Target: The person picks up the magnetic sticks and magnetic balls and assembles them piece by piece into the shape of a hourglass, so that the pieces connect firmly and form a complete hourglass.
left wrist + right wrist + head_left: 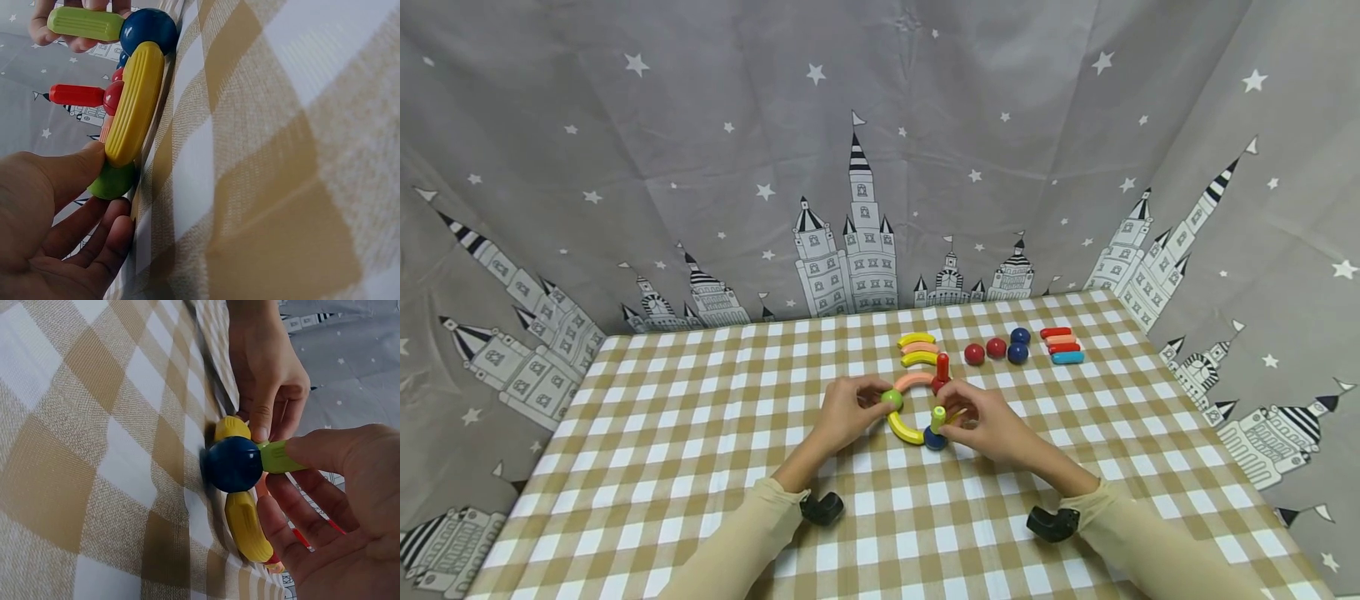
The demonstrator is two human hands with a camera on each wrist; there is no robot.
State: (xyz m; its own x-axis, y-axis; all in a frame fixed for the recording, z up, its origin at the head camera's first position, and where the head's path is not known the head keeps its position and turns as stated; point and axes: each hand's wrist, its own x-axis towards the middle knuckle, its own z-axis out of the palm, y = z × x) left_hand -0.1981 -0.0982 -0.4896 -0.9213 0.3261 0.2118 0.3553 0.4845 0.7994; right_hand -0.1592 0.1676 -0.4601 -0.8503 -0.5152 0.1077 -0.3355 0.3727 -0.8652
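A ring of curved rods joined by balls lies on the checked cloth in the head view. My left hand (pixel 846 410) pinches its green ball (pixel 892 400), between a yellow curved rod (pixel 905 430) and a pink curved rod (pixel 914 379). With thumb and fingers, my right hand (pixel 988 423) pinches a short light-green rod (pixel 938 417) standing upright on the ring's blue ball (pixel 232 464). At the far side, a red rod (pixel 942 367) stands on a red ball (pixel 112 98). Another yellow curved rod (pixel 245 526) runs from the blue ball, partly behind my right fingers.
Spare yellow and pink curved rods (pixel 917 348) lie behind the ring. Right of them are red balls (pixel 996 347) and blue balls (pixel 1018 353). Several straight rods (pixel 1063 347) lie farther right. A grey castle-print curtain (pixel 700 167) hangs behind the checked tablecloth (pixel 662 433).
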